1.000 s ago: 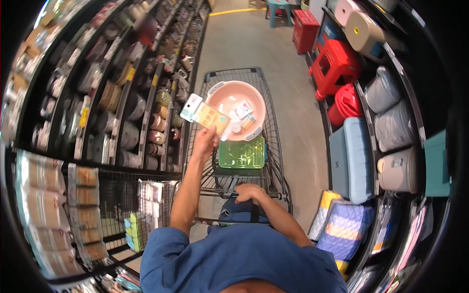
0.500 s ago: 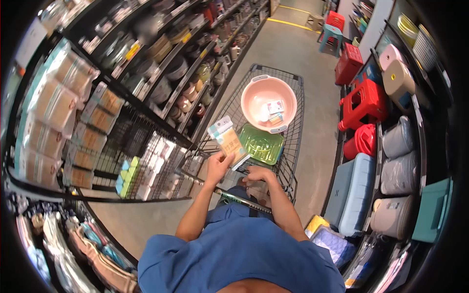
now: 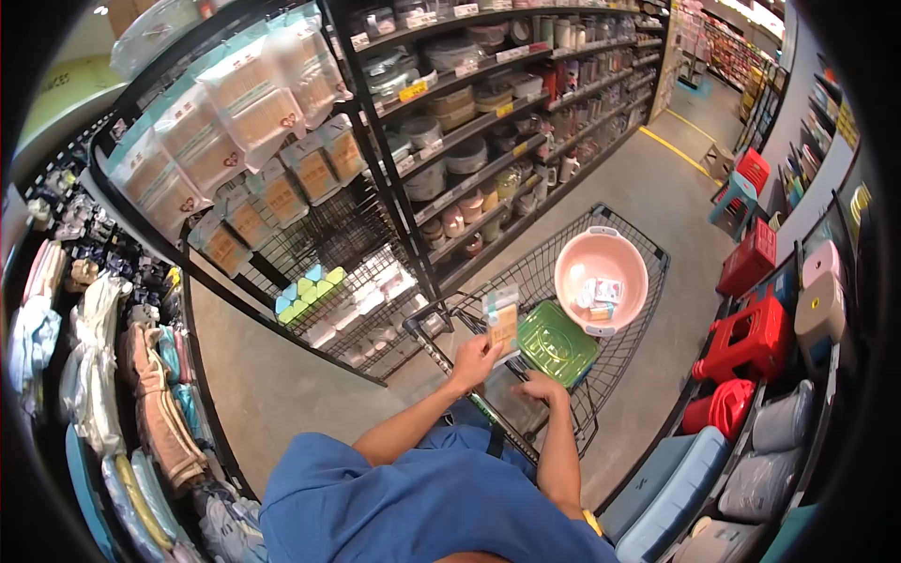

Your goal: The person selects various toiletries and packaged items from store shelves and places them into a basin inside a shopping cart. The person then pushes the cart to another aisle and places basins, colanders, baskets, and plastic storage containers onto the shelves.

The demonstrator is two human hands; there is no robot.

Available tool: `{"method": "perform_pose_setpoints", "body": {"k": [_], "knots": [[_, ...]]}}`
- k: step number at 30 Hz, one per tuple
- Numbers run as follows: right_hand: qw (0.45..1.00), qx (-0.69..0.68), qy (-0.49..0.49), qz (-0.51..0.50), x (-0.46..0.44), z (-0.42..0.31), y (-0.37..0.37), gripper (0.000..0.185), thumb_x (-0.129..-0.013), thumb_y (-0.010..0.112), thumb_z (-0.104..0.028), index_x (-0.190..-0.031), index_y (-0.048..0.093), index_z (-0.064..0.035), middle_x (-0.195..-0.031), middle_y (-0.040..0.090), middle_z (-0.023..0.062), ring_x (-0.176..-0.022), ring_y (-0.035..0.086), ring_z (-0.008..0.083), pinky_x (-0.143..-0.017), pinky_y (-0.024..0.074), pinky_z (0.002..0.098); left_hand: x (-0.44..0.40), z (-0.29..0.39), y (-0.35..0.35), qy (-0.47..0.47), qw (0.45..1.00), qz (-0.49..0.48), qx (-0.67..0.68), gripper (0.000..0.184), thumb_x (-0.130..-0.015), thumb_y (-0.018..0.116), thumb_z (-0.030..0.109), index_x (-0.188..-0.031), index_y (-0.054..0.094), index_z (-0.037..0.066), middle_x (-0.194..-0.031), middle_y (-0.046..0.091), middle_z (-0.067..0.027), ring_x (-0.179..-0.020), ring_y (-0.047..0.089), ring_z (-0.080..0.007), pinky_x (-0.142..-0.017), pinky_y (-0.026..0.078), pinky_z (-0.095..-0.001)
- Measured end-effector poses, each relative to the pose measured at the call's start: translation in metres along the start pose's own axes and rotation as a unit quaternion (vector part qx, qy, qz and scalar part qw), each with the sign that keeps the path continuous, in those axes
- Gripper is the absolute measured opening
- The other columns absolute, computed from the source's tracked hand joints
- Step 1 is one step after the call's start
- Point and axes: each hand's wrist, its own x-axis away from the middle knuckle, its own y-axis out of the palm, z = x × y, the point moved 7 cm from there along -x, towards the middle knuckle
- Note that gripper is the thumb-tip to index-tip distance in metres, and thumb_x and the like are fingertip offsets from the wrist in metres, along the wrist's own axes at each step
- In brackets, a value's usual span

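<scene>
My left hand [image 3: 474,364] is closed on the lower edge of a flat pack of bamboo toothpicks [image 3: 502,317] with a clear hanging top. It holds the pack upright above the near end of the shopping cart [image 3: 615,375]. Past the cart handle, my right hand [image 3: 542,386] reaches in beside a green plastic box [image 3: 557,343], fingers loosely stretched and nothing visible in them. Farther forward in the cart, a pink basin [image 3: 574,255] holds small packages [image 3: 602,293].
Similar packs [image 3: 279,195] hang on a wire rack to the left, above green and blue items [image 3: 312,293]. Shelves of containers [image 3: 466,155] line the far side. On the right stand a red stool [image 3: 751,340], a light blue bin [image 3: 683,488] and grey bins [image 3: 784,418].
My view has turned left, so the cart and basin sit farther right and more of the rack shows. The toothpick pack stays in my left hand, now more upright.
</scene>
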Motion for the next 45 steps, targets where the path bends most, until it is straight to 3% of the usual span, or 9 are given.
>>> {"method": "perform_pose_setpoints", "body": {"k": [1, 2, 8, 11, 17, 23, 28, 35, 45], "knots": [[1.0, -0.003, 0.003, -0.003, -0.001, 0.0, -0.002, 0.031, -0.075, 0.068, -0.03, -0.083, 0.058, -0.0023, -0.063, 0.056, 0.0063, -0.05, 0.051, 0.0172, -0.046, 0.0374, 0.0324, 0.001, 0.003, 0.001, 0.015, 1.0, 0.0, 0.002, 0.029, -0.087, 0.061, 0.027, -0.094, 0.065, -0.001, -0.079, 0.062, -0.0184, -0.069, 0.061, -0.0319, -0.061, 0.047, -0.0382], [0.998, -0.003, 0.036, -0.056, -0.003, 0.004, 0.0, 0.074, -0.072, 0.072, -0.035, -0.129, 0.047, 0.0062, -0.087, 0.064, 0.0115, -0.064, 0.057, 0.017, -0.055, 0.0448, 0.03, 0.001, 0.005, 0.002, 0.029, 1.0, 0.0, 0.005, 0.029, -0.087, 0.06, 0.026, -0.096, 0.065, -0.001, -0.08, 0.061, -0.0182, -0.07, 0.061, -0.0316, -0.062, 0.048, -0.0378], [0.997, 0.013, 0.054, -0.051, -0.003, 0.003, -0.001, 0.073, -0.073, 0.073, -0.035, -0.127, 0.047, 0.0079, -0.085, 0.063, 0.0118, -0.062, 0.056, 0.0162, -0.053, 0.0442, 0.0294, 0.005, 0.003, 0.004, -0.003, 0.998, -0.047, 0.032, 0.027, -0.09, 0.059, 0.021, -0.107, 0.062, -0.001, -0.09, 0.064, -0.0152, -0.073, 0.063, -0.0234, -0.065, 0.05, -0.0336], [0.998, 0.001, 0.052, -0.036, -0.008, 0.017, 0.002, 0.074, -0.074, 0.073, -0.035, -0.126, 0.046, 0.0104, -0.079, 0.061, 0.0112, -0.06, 0.055, 0.0162, -0.051, 0.0437, 0.0296, -0.003, -0.025, -0.005, -0.045, 0.981, 0.028, 0.189, 0.028, -0.093, 0.057, 0.019, -0.112, 0.058, 0.0, -0.088, 0.066, -0.0101, -0.076, 0.062, -0.014, -0.066, 0.05, -0.0298], [0.997, -0.006, 0.052, -0.054, -0.002, 0.006, 0.004, 0.075, -0.076, 0.074, -0.033, -0.127, 0.044, 0.0118, -0.075, 0.058, 0.0107, -0.059, 0.054, 0.0165, -0.05, 0.0436, 0.0305, -0.028, -0.052, -0.174, -0.042, 0.93, 0.312, 0.188, 0.02, -0.095, 0.056, 0.02, -0.105, 0.054, 0.003, -0.074, 0.05, 0.0026, -0.064, 0.042, -0.0048, -0.054, 0.034, -0.023], [0.997, -0.007, 0.06, -0.045, 0.003, 0.003, 0.001, 0.083, -0.074, 0.074, -0.033, -0.133, 0.038, 0.0126, -0.085, 0.062, 0.0157, -0.061, 0.056, 0.0179, -0.053, 0.0451, 0.0311, -0.029, -0.045, -0.33, 0.057, 0.827, 0.493, 0.263, 0.025, -0.098, 0.049, 0.021, -0.114, 0.05, 0.002, -0.099, 0.062, -0.0075, -0.088, 0.058, -0.012, -0.076, 0.047, -0.028], [0.996, -0.012, 0.067, -0.054, -0.002, 0.01, 0.002, 0.087, -0.074, 0.074, -0.031, -0.138, 0.034, 0.0112, -0.097, 0.064, 0.0183, -0.066, 0.058, 0.0189, -0.057, 0.0467, 0.0306, -0.027, -0.022, -0.402, 0.095, 0.837, 0.507, 0.186, 0.025, -0.099, 0.047, 0.021, -0.114, 0.049, 0.002, -0.099, 0.061, -0.0081, -0.074, 0.061, -0.0113, -0.048, 0.048, -0.0238], [0.995, -0.03, 0.078, -0.052, 0.011, -0.005, -0.005, 0.09, -0.073, 0.074, -0.029, -0.14, 0.029, 0.0104, -0.099, 0.064, 0.0186, -0.069, 0.059, 0.0198, -0.06, 0.0472, 0.0314, -0.037, -0.03, -0.424, 0.065, 0.837, 0.499, 0.215, 0.024, -0.099, 0.048, 0.022, -0.111, 0.052, 0.001, -0.095, 0.062, -0.0056, -0.077, 0.061, -0.01, -0.059, 0.051, -0.0246], [0.994, -0.032, 0.085, -0.065, 0.016, -0.003, -0.007, 0.092, -0.073, 0.074, -0.03, -0.14, 0.028, 0.011, -0.094, 0.063, 0.0181, -0.069, 0.059, 0.02, -0.06, 0.0475, 0.0318, -0.033, -0.031, -0.406, 0.088, 0.818, 0.528, 0.21, 0.024, -0.099, 0.048, 0.024, -0.108, 0.052, 0.003, -0.088, 0.064, -0.0047, -0.068, 0.061, -0.0082, -0.05, 0.047, -0.0213]]}}
